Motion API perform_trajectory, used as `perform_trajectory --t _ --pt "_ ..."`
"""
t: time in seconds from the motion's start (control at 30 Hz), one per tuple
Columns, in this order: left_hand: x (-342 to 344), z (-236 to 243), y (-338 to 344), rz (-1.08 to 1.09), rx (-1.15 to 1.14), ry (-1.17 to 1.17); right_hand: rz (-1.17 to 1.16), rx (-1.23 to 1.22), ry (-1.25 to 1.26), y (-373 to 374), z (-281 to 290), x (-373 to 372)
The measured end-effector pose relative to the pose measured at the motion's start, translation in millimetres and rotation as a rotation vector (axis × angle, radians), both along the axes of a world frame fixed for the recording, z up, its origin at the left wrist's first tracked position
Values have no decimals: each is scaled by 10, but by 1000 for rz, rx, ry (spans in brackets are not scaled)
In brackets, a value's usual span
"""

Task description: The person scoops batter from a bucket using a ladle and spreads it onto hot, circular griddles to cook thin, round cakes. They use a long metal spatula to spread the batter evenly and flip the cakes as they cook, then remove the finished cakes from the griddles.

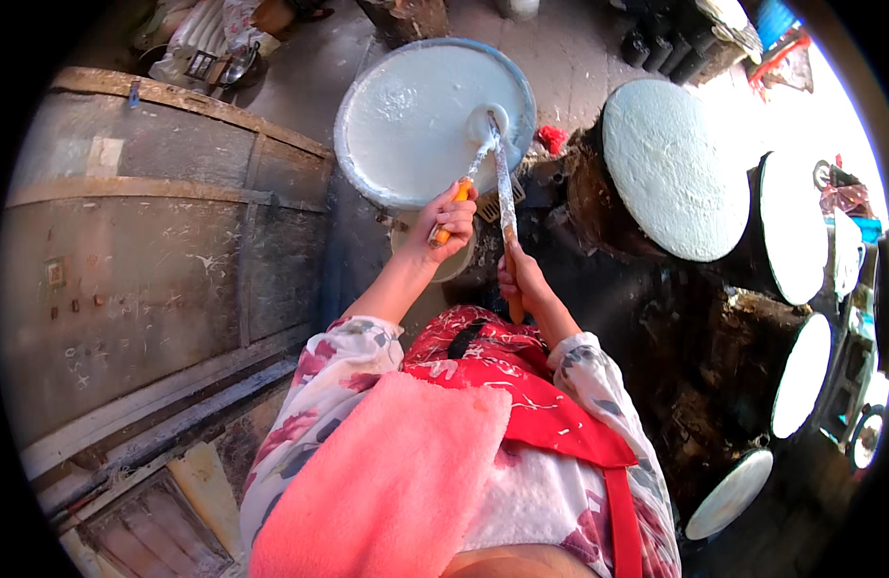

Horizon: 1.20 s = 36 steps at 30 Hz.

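One basin (367, 101) of white batter (416, 116)

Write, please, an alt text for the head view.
Seen from above, the left hand holds an orange-handled ladle and the right hand a batter-coated stick, both reaching into a round basin of white batter. Round white-covered steamers stand at right.

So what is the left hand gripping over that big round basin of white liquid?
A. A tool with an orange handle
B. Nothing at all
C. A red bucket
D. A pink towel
A: the left hand is closed around an orange-handled tool whose coated end reaches the white liquid in the basin.
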<state>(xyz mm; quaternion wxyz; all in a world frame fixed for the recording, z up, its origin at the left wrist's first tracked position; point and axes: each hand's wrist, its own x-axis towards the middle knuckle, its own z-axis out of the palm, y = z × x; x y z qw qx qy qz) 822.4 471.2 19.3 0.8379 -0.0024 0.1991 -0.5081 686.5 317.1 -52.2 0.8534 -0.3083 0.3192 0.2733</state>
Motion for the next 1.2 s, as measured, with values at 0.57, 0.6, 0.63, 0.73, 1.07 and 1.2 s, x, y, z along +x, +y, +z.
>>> perform_trajectory --t 0.57,0.6,0.63,0.73,1.07,1.2 --pt "482 2004 356 285 900 -1245 73 -796 -710 -81 2172 1168" --pt "563 1736 338 296 995 -1197 68 -1286 -824 -120 2087 1139" --pt "631 1432 344 299 1095 -1145 195 -1432 -800 -94 2057 1070" --pt "943 1053 613 86 160 -358 237 -1734 -886 -232 1856 628" --pt "544 954 517 222 1198 -1079 118 -1626 -366 -393 1802 -88" --pt "1102 935 791 75 539 -435 75 -1541 -250 -470 1580 -363"
